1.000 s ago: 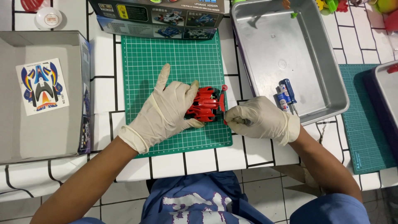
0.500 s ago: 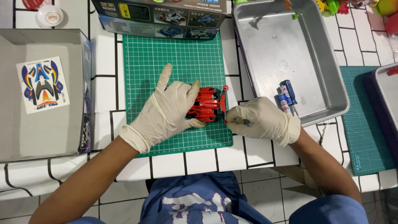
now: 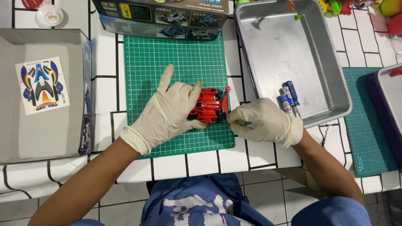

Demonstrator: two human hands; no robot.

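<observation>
- Nearest you, both forearms come in over the white tiled counter (image 3: 176,165) and meet on the green cutting mat (image 3: 176,54).
- Your left hand (image 3: 167,113) lies palm down with the fingers spread and mostly straight, the forefinger pointing away from you. It presses on the near side of the red model car (image 3: 209,104) rather than wrapping round it.
- Your right hand (image 3: 261,121) is curled nearly closed at the car's right end, fingertips pinched at a small red part there. I cannot tell whether it grips a tool or only the part; the glove hides it.
- The car sits on the mat between your hands, its red body already on. To judge by that, assembly is well along and what is left is fitting work at that right end.
- Just beyond your right hand, batteries (image 3: 289,97) lie against the rim of the metal tray (image 3: 293,42). By the look of it they are not yet in the car.
- Off to your left, the sticker sheet (image 3: 42,86) lies in the open grey box (image 3: 25,134), seemingly unused.
- Farthest off, the printed kit box (image 3: 163,16) stands at the mat's far edge.
</observation>
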